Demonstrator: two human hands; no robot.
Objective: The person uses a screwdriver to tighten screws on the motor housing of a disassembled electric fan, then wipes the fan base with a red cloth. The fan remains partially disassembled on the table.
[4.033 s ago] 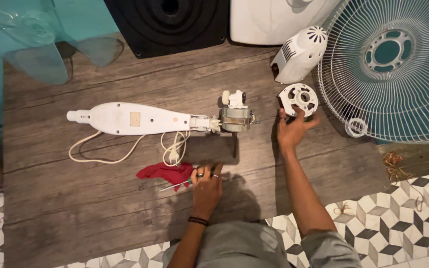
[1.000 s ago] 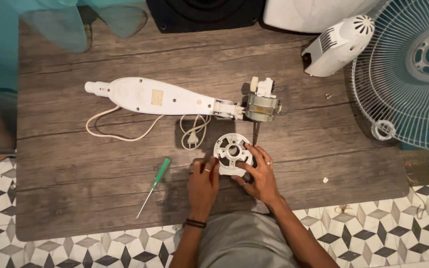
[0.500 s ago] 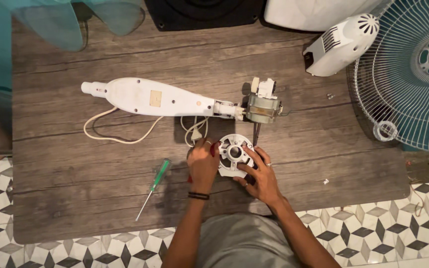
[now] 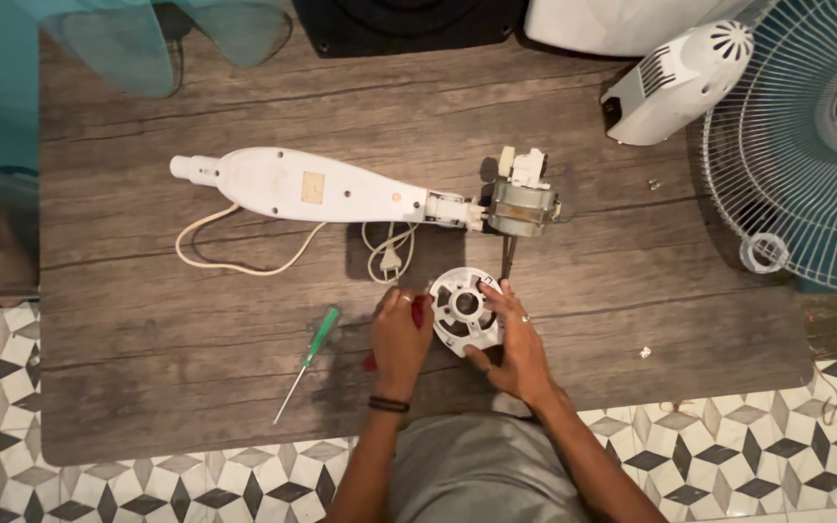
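Two hands are seen at the near edge of the wooden surface (image 4: 147, 407), both placed around a round white plastic part (image 4: 464, 312) with openings and a hole in its centre. The part is held by the right hand (image 4: 513, 347): its fingers are spread along the right rim and the thumb is set at the near rim. The left hand (image 4: 401, 339) is closed on a red-handled tool (image 4: 418, 312), which is kept just beside the left rim of the part; only a small piece of the red handle is shown. A green screwdriver (image 4: 308, 360) is laid on the surface to the left of the left hand, apart from it. Farther away, a white fan neck (image 4: 312, 186) with a bare motor (image 4: 520, 205) at its right end is laid across the surface, and a white cord with a plug (image 4: 385, 254) is curled near it. A white motor cover (image 4: 675, 85) and a fan grille (image 4: 806, 145) are placed at the far right.
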